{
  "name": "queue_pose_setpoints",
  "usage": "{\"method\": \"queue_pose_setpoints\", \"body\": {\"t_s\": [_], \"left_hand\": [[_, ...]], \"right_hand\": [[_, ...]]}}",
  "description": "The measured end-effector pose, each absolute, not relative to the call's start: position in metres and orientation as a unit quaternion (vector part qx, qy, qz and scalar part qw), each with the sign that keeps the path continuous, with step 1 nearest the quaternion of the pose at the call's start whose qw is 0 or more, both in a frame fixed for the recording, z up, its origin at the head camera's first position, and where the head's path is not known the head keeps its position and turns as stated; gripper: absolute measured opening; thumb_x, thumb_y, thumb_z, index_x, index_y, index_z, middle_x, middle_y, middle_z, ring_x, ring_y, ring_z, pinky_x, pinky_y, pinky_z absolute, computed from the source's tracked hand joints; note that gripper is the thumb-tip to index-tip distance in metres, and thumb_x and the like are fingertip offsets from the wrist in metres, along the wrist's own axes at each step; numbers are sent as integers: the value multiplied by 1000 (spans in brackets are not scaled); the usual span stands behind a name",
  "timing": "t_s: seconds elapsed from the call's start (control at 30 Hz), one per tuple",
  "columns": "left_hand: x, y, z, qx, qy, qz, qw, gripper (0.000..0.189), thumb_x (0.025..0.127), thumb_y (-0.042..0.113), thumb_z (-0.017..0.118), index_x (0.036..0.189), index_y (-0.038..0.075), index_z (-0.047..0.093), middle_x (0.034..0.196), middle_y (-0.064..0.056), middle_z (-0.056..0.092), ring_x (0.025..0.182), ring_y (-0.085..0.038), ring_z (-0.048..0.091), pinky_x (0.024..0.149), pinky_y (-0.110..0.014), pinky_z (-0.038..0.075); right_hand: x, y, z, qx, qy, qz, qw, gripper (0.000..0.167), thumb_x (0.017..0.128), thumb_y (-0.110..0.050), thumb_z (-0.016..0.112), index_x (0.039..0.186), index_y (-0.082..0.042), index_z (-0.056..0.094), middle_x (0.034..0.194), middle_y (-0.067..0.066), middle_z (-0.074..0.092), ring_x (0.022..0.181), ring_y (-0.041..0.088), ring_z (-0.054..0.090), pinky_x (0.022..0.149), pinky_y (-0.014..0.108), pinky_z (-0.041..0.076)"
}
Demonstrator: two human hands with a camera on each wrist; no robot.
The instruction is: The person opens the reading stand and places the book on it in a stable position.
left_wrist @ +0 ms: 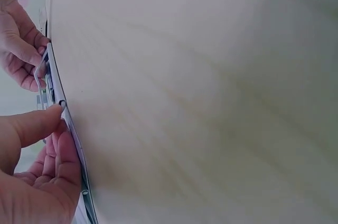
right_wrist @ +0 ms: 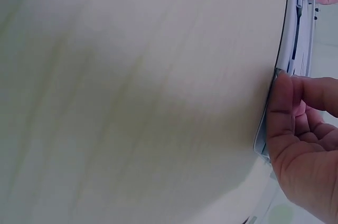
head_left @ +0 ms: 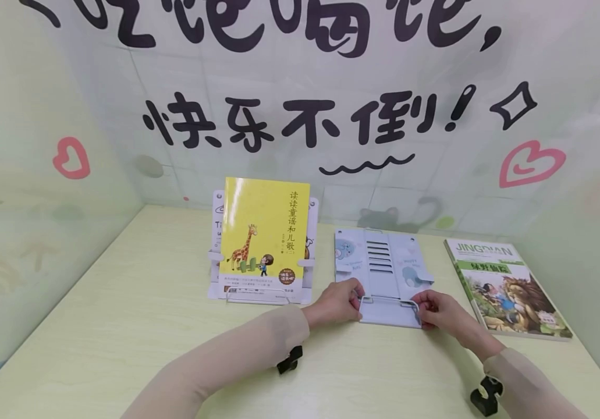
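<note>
Bookstand (head_left: 382, 285): your left hand (head_left: 337, 304) and right hand (head_left: 447, 314) pinch its front at opposite sides, probably for balance.

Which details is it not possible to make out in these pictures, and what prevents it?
- Head view: most of the white stand, hidden by the yellow book.
- Head view: the yellow book's bottom print, too small.
- Head view: the wall's top lettering, cut by the upper edge.
- Left wrist view: the blue stand's printed face, seen edge-on and partly behind the left hand.
</note>
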State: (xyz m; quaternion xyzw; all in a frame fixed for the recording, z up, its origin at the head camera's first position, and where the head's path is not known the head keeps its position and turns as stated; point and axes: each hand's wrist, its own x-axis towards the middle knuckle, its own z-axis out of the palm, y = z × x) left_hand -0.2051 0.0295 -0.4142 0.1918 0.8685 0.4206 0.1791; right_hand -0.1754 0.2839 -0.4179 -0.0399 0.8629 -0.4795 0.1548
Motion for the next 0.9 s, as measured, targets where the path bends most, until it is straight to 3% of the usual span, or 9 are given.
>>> {"method": "queue_pose_setpoints", "body": {"t_s": [0.53, 0.9], "left_hand": [[-201, 28, -417, 238, 870, 409, 139, 34, 72, -5, 74, 98, 8, 56, 73, 3, 56, 67, -6, 47, 69, -18, 40], [-199, 29, -418, 277, 879, 374, 105, 33, 73, -6, 72, 95, 10, 54, 72, 6, 54, 66, -4, 47, 66, -15, 40]], "right_hand": [[-171, 289, -419, -113, 854, -489, 136, 20, 90, 5, 51, 108, 10, 46, 85, 9, 48, 72, 8, 51, 62, 25, 51], [-164, 291, -421, -152, 862, -476, 80, 18, 89, 5, 56, 105, 8, 48, 85, 9, 50, 70, 8, 51, 59, 24, 50]]}}
